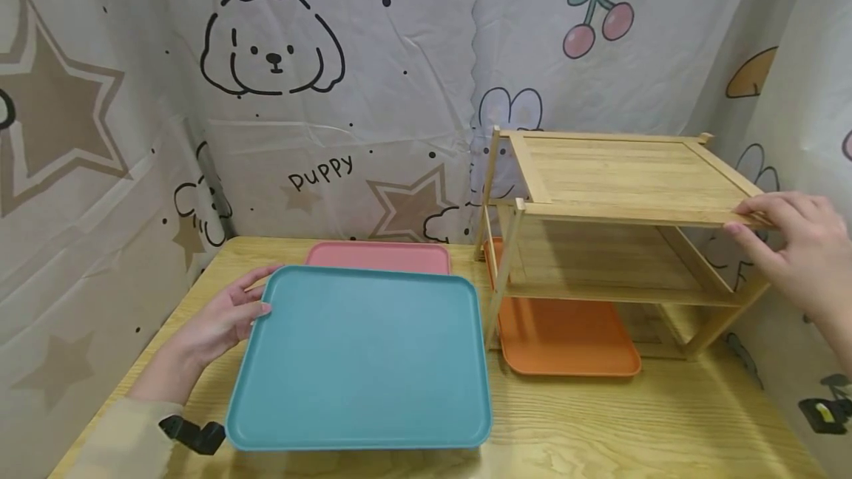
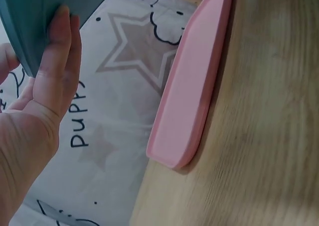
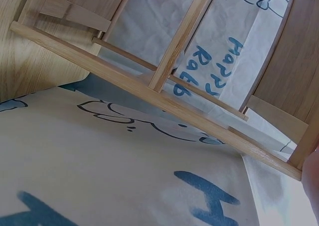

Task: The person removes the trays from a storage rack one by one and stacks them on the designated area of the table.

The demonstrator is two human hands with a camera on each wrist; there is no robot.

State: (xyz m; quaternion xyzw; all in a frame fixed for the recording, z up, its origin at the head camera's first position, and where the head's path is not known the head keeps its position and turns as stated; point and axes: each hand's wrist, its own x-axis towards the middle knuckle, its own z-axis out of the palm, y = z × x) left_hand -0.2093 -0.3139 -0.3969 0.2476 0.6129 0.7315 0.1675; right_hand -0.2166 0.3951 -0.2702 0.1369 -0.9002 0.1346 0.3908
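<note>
My left hand (image 1: 229, 316) grips the left edge of a blue tray (image 1: 366, 361), thumb on top and fingers beneath. The tray is held up above the table, tilted so its inner face shows. In the left wrist view, the fingers (image 2: 55, 61) press against the tray's underside. On the right, my right hand (image 1: 799, 235) holds the front right corner of a wooden rack (image 1: 619, 176), with the thumb below the top board's edge. Only a bit of that hand shows in the right wrist view. An orange tray (image 1: 566, 338) lies on the table under the rack's lower shelf.
A pink tray (image 1: 379, 256) lies at the back of the wooden table (image 1: 665, 420), partly behind the blue one. Printed cloth (image 1: 366, 94) hangs behind and along both sides. Another orange edge (image 1: 491, 265) shows behind the rack's left legs.
</note>
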